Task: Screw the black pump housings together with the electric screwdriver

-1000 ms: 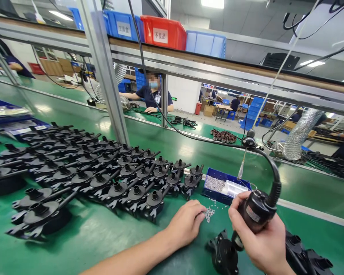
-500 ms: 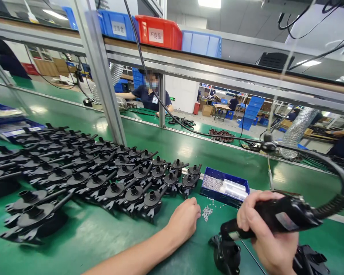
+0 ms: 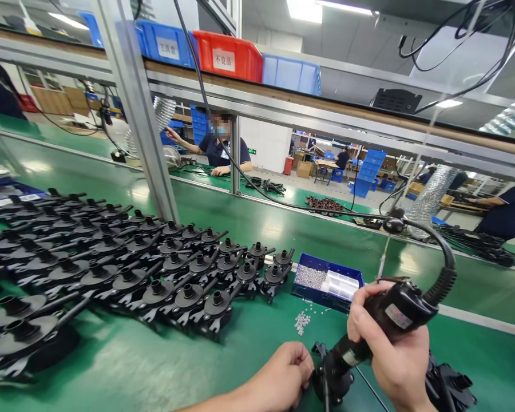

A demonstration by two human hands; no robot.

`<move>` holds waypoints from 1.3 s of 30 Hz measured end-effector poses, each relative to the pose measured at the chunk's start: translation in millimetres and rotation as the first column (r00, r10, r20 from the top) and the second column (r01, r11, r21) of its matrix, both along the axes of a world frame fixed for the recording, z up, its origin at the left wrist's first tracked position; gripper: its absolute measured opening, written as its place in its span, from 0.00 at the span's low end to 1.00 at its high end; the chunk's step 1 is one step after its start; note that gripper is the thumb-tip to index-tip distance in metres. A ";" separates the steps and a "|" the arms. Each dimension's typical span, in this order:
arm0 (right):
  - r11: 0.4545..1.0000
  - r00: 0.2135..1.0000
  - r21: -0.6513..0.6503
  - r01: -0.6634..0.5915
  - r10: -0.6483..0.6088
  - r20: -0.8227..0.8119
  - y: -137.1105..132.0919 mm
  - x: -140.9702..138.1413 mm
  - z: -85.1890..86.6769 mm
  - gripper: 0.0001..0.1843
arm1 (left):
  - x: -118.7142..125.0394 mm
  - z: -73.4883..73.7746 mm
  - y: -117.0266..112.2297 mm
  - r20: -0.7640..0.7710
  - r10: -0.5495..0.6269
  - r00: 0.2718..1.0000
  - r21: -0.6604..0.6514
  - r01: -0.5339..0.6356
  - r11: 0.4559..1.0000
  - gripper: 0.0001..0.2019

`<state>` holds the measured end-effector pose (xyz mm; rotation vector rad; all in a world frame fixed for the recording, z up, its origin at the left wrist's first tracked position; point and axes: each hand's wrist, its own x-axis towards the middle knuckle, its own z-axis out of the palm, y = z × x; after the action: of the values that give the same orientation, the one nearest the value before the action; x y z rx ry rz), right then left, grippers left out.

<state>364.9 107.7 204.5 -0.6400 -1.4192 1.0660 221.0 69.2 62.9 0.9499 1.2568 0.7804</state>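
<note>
My right hand (image 3: 395, 355) is wrapped round a black electric screwdriver (image 3: 390, 320), tilted with its tip down on a black pump part (image 3: 332, 380) on the green mat. A thick black cable (image 3: 444, 269) arcs up from the tool. My left hand (image 3: 283, 377) is curled with fingers pinched, right beside that part; what the fingers hold is hidden. A small pile of silver screws (image 3: 301, 322) lies loose just beyond, in front of a blue screw tray (image 3: 326, 283).
Several rows of black pump assemblies (image 3: 124, 269) cover the green bench (image 3: 133, 366) at left. More black parts (image 3: 450, 386) sit at the lower right. A metal post (image 3: 137, 114) rises behind them. Coloured bins (image 3: 227, 54) line the shelf above. Other people work across the line.
My left hand drew back from the loose screws to the pump part and closed. The screwdriver swung flat, then tilted tip-down onto the part.
</note>
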 end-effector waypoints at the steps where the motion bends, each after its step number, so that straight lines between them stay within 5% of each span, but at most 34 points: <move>1: 1.000 1.000 -0.009 -0.009 0.009 0.008 -0.3 0.2 0.3 0.10 | 3.4 -2.0 0.0 0.027 0.001 1.000 -0.021 0.000 1.000 0.06; 6: 0.999 0.997 -0.002 -0.050 0.050 0.061 1.0 -1.1 -4.9 0.09 | 7.6 -4.2 -1.1 0.138 0.020 0.990 -0.071 -0.011 0.997 0.07; 12: 0.999 0.996 0.025 -0.044 0.042 0.078 1.3 -0.4 -4.8 0.08 | -7.3 6.2 -11.9 0.298 0.054 0.953 -0.107 -0.023 0.994 0.24; 20: 0.998 0.998 0.008 -0.066 0.066 0.015 0.9 -2.1 -5.8 0.10 | 21.3 -14.6 -15.9 0.310 0.227 0.923 -0.074 -0.215 0.974 0.37; 24: 0.991 0.987 -0.017 -0.134 0.131 -0.098 1.2 -3.6 -9.5 0.12 | 17.4 3.5 -8.9 0.289 0.245 0.926 -0.173 -0.201 0.964 0.39; 31: 0.985 0.983 0.032 -0.172 0.174 -0.055 9.9 -5.3 -15.6 0.10 | 3.2 26.5 -4.3 0.197 0.089 0.976 -0.155 -0.059 0.986 0.33; 33: 0.939 0.939 0.027 -0.343 0.343 -0.022 17.0 -1.2 -15.2 0.11 | 2.9 28.0 -1.4 0.157 0.059 0.986 -0.161 -0.033 0.986 0.32; 36: 0.799 0.799 -0.017 -0.601 0.601 -0.030 24.6 4.9 -15.5 0.16 | 4.2 27.3 6.0 0.097 0.041 0.994 -0.211 -0.020 0.977 0.33; 37: 0.822 0.823 -0.036 -0.569 0.568 -0.022 25.4 5.4 -16.5 0.17 | 5.1 26.1 9.1 0.069 0.036 0.997 -0.229 -0.019 0.973 0.33; 39: 0.952 0.952 -0.061 -0.299 0.302 0.049 25.5 3.5 -20.6 0.18 | 7.2 21.9 17.1 -0.025 0.003 1.000 -0.242 -0.009 0.970 0.32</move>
<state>368.5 133.2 183.8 -0.5041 -1.5772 1.3366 228.2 86.3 84.7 0.7596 1.3421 0.6050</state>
